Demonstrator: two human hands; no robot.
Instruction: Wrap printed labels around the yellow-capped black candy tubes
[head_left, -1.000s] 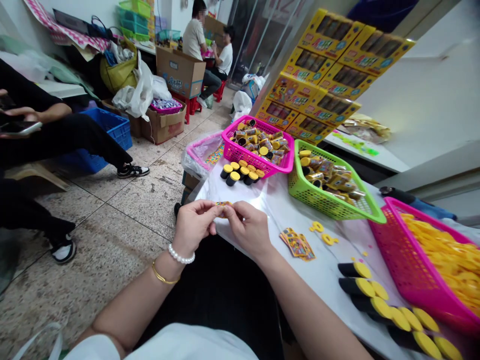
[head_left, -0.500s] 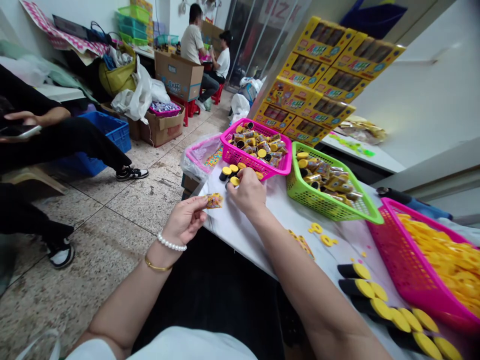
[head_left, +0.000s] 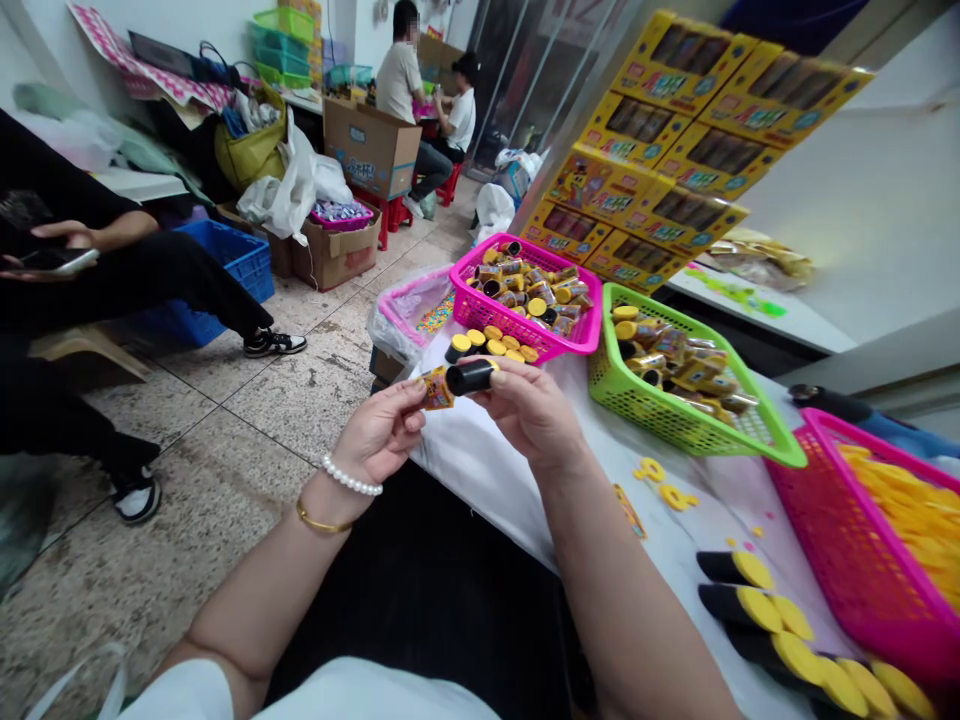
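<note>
Black tube (head_left: 469, 377) in right hand (head_left: 534, 412); sticker (head_left: 436, 388) pinched in left hand (head_left: 381, 432), touching tube.

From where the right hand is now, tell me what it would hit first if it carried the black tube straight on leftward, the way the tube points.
The sticker pinched in the left hand: the black tube held by the right hand points its end at it, nearly touching, though depth is unclear.
</note>
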